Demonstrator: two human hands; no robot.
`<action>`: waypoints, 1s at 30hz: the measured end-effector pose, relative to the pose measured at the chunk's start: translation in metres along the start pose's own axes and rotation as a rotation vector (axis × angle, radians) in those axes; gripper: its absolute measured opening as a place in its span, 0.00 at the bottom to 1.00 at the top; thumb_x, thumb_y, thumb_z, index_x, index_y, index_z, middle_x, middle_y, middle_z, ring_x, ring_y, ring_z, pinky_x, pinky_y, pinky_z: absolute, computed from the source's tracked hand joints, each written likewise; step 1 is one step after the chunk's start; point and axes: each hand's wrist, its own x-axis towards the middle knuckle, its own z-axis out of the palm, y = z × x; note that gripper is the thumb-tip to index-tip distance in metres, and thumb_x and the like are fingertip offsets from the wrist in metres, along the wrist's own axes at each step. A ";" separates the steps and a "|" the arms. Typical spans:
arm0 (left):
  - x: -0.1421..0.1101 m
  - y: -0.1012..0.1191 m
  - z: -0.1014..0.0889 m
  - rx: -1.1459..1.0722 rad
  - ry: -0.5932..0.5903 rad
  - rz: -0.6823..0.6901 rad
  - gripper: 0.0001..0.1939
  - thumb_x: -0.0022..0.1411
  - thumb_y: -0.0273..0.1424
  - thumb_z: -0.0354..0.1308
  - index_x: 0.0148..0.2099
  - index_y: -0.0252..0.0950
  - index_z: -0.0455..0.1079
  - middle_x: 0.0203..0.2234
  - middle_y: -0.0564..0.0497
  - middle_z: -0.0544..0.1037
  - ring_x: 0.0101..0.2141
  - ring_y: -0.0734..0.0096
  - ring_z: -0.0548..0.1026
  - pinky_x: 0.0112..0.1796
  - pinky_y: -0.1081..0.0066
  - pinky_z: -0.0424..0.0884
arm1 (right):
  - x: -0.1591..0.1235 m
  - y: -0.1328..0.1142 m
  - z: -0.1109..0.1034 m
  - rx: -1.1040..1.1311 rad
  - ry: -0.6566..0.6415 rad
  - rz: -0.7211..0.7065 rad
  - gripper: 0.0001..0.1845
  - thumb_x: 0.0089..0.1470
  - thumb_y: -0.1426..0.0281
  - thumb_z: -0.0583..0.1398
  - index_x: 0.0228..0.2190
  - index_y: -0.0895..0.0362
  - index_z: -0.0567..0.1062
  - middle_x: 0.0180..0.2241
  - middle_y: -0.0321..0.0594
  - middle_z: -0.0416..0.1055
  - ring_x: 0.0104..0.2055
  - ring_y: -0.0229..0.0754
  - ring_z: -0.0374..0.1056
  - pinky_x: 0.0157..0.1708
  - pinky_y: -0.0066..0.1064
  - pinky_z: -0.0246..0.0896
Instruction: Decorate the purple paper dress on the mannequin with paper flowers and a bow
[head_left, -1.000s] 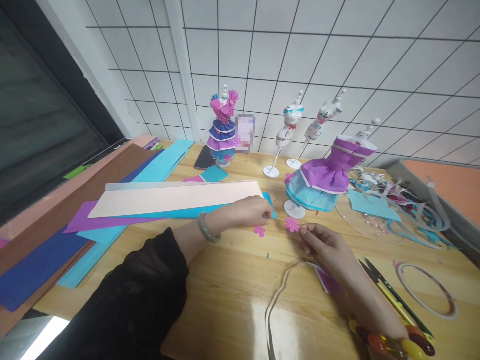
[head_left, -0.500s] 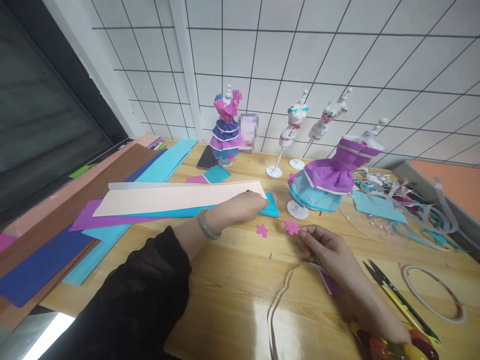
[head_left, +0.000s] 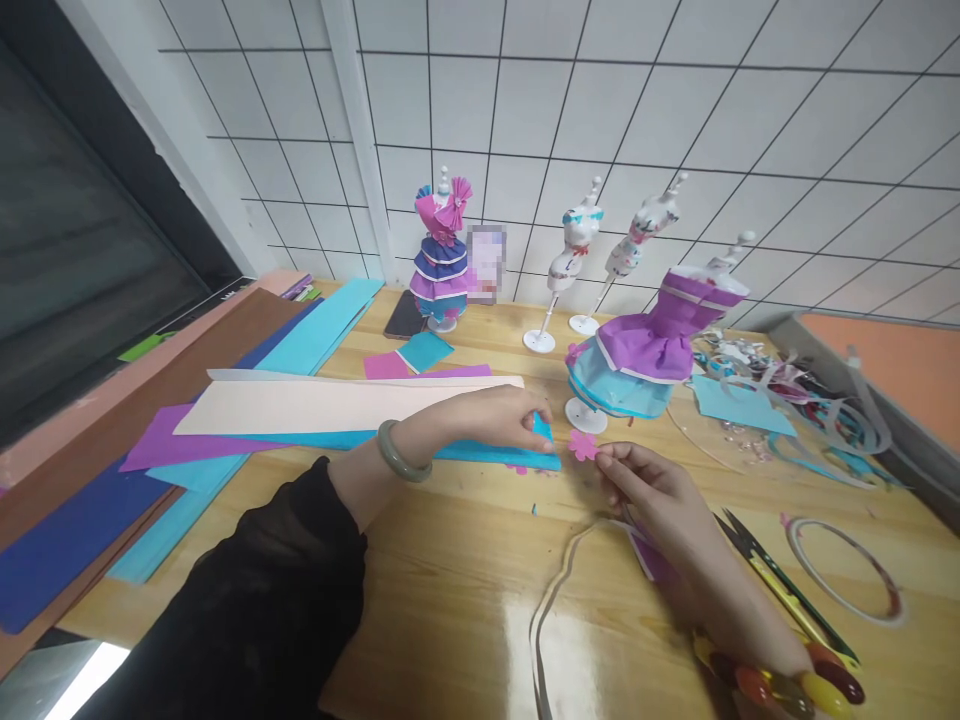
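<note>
Cream paper [head_left: 300, 404]: lay over blue paper [head_left: 499, 455] on the bench [head_left: 442, 590].
Left grip [head_left: 491, 415]: open, thumb and forefinger apart at the blue paper's end; I possibly touched it.
Pink flower [head_left: 583, 446]: sat near the mannequin stand [head_left: 586, 416].
Right grip [head_left: 649, 485]: I pinched the pink flower's edge.
Pointed snips [head_left: 789, 590]: lay beside my right forearm.

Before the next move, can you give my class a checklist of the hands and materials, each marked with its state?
1. Right hand grips the pink flower: ok.
2. Left hand has hold of the blue paper: cannot tell.
3. Second flower fully uncovered: not ok, paper overlaps it.
4. Pale strip clear of the right arm: cannot tell.
5. Pointed tool out of both hands: ok.
</note>
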 end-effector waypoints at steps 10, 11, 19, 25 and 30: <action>0.010 0.012 0.024 -0.572 -0.014 0.024 0.14 0.55 0.36 0.55 0.41 0.32 0.71 0.31 0.49 0.74 0.30 0.76 0.71 0.30 0.75 0.65 | -0.002 -0.004 0.001 0.037 -0.015 -0.008 0.15 0.46 0.57 0.62 0.28 0.58 0.72 0.17 0.32 0.61 0.18 0.31 0.54 0.17 0.24 0.47; 0.011 0.012 0.026 -0.556 0.027 0.016 0.14 0.55 0.36 0.55 0.40 0.32 0.71 0.29 0.50 0.74 0.29 0.77 0.70 0.29 0.76 0.64 | -0.002 -0.006 0.002 0.036 -0.009 -0.010 0.15 0.46 0.57 0.62 0.27 0.58 0.72 0.17 0.33 0.61 0.18 0.31 0.54 0.17 0.24 0.48; 0.015 0.017 0.032 -0.092 0.371 0.299 0.12 0.60 0.31 0.49 0.40 0.37 0.73 0.35 0.49 0.75 0.37 0.72 0.70 0.39 0.72 0.62 | -0.002 -0.012 0.000 0.360 0.023 0.061 0.17 0.48 0.59 0.62 0.38 0.56 0.74 0.26 0.38 0.71 0.21 0.32 0.62 0.18 0.23 0.56; 0.014 0.020 0.039 0.091 0.301 0.398 0.12 0.60 0.32 0.48 0.38 0.38 0.72 0.35 0.43 0.74 0.42 0.65 0.69 0.42 0.67 0.62 | -0.002 -0.013 -0.002 0.432 -0.050 0.122 0.19 0.43 0.63 0.66 0.39 0.54 0.75 0.25 0.34 0.69 0.23 0.32 0.64 0.23 0.24 0.61; 0.015 0.022 0.042 -0.008 0.319 0.382 0.10 0.60 0.32 0.50 0.38 0.37 0.72 0.35 0.43 0.74 0.42 0.66 0.69 0.44 0.67 0.62 | -0.001 -0.012 -0.002 0.390 -0.045 0.095 0.21 0.39 0.66 0.68 0.40 0.52 0.75 0.25 0.33 0.70 0.22 0.32 0.64 0.24 0.24 0.62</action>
